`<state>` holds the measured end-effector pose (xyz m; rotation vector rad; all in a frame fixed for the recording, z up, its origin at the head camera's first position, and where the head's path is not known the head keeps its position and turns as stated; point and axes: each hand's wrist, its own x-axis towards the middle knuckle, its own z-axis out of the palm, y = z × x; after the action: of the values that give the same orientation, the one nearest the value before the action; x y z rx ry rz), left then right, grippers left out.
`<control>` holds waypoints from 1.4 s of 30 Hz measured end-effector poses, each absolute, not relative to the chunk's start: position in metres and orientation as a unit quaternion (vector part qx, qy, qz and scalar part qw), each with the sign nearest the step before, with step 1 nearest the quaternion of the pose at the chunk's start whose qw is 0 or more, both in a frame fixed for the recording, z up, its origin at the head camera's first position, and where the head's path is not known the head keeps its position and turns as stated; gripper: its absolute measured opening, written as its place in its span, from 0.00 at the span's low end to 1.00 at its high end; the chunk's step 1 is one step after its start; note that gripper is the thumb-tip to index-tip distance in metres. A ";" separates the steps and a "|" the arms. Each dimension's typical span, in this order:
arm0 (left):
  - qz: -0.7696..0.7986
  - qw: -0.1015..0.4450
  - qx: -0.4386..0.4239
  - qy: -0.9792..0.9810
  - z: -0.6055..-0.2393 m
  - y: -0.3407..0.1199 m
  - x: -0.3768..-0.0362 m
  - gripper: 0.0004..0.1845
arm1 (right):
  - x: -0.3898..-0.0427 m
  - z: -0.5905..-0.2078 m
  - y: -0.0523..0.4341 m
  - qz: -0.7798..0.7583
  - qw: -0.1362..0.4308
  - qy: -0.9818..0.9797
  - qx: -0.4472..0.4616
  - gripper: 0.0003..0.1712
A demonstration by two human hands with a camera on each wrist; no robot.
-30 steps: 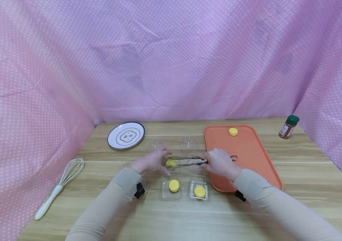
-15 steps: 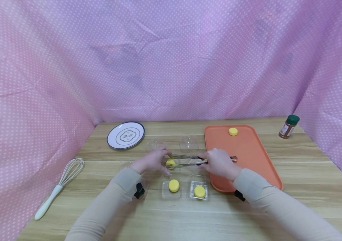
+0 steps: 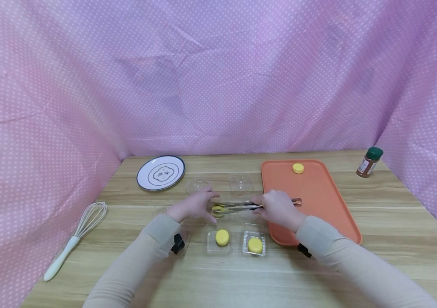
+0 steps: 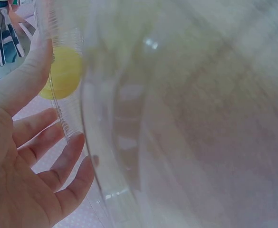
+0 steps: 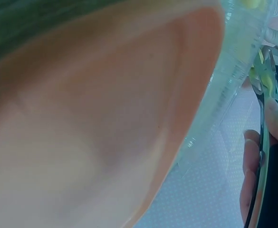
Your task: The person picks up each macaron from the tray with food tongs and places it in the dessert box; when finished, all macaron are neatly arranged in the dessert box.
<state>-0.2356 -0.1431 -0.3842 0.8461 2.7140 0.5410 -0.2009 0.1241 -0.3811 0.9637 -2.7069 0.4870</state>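
Observation:
In the head view my right hand [image 3: 279, 208] grips metal tongs [image 3: 237, 208] by their dark handle section. The tongs' ends lie at a yellow macaron [image 3: 217, 211], which they partly cover. That macaron sits in a clear plastic box [image 4: 72, 118]. My left hand [image 3: 195, 206] holds the box's left side, thumb and fingertips at its edge in the left wrist view. The right wrist view shows the tongs' black grip [image 5: 275, 185] in my fingers. Nearer me, another macaron [image 3: 222, 237] and one more macaron [image 3: 255, 245] each rest in a clear box.
An orange tray [image 3: 318, 205] on the right bears a single macaron [image 3: 298, 168] at its far end. A green-lidded spice jar [image 3: 369, 162] stands beyond it. A plate [image 3: 161, 173] and a whisk [image 3: 76, 239] lie to the left. Clear lids [image 3: 241, 182] extend behind the boxes.
The tongs' two arms have come closer together over the macaron between my hands. My right hand has shifted very slightly left; the left hand stays in place.

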 end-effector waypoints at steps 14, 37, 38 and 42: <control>0.185 0.125 0.284 0.933 -0.385 -0.143 -0.236 0.48 | -0.204 -0.384 0.127 0.104 0.220 -0.904 0.353 0.16; 0.193 0.121 0.298 0.927 -0.387 -0.144 -0.237 0.47 | -0.197 -0.376 0.130 0.175 0.097 -0.925 0.323 0.20; 0.193 0.119 0.301 0.926 -0.387 -0.144 -0.236 0.47 | -0.197 -0.376 0.130 0.178 0.096 -0.926 0.320 0.21; 0.183 0.105 0.314 0.926 -0.385 -0.144 -0.233 0.46 | -0.196 -0.375 0.132 0.189 0.092 -0.927 0.310 0.23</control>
<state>-0.2334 -0.1444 -0.3846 0.9251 2.7280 0.5401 -0.1962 0.1319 -0.3752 0.9192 -2.7533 0.5618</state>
